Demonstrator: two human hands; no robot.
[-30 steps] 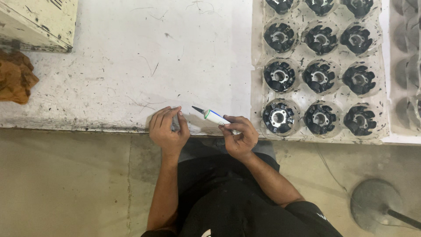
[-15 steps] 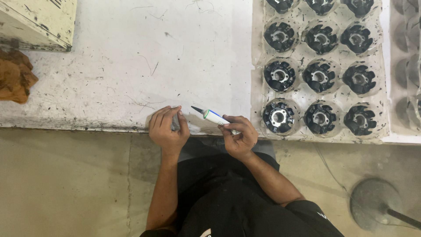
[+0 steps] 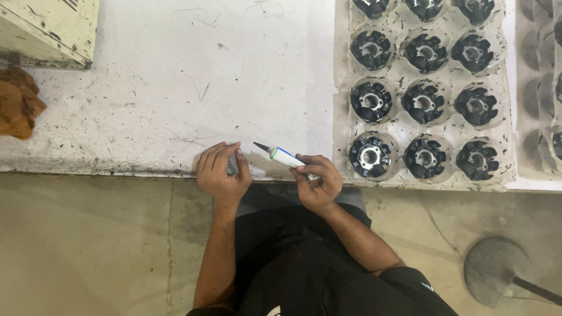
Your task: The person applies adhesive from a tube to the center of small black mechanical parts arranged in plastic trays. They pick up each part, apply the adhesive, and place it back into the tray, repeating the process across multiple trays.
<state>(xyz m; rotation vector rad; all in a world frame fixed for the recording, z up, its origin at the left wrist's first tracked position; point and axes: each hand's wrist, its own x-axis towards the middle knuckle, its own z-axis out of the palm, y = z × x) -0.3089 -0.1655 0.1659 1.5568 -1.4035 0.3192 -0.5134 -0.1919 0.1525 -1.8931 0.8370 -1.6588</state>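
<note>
My right hand (image 3: 317,181) grips a small white tube (image 3: 283,156) with a black pointed nozzle that aims left toward my left hand. My left hand (image 3: 219,169) is closed around a small grey part (image 3: 233,165) at the front edge of the white worktable (image 3: 175,88); most of that part is hidden by my fingers. The nozzle tip sits a short way to the right of the part, not touching it. A clear plastic tray (image 3: 345,117) holding several round black parts (image 3: 371,101) lies just right of my right hand.
A cream-coloured box (image 3: 47,26) stands at the far left corner of the table, with a brown rag (image 3: 17,102) below it. A second tray (image 3: 541,88) lies at the right edge. A round grey stool base (image 3: 494,269) stands on the concrete floor.
</note>
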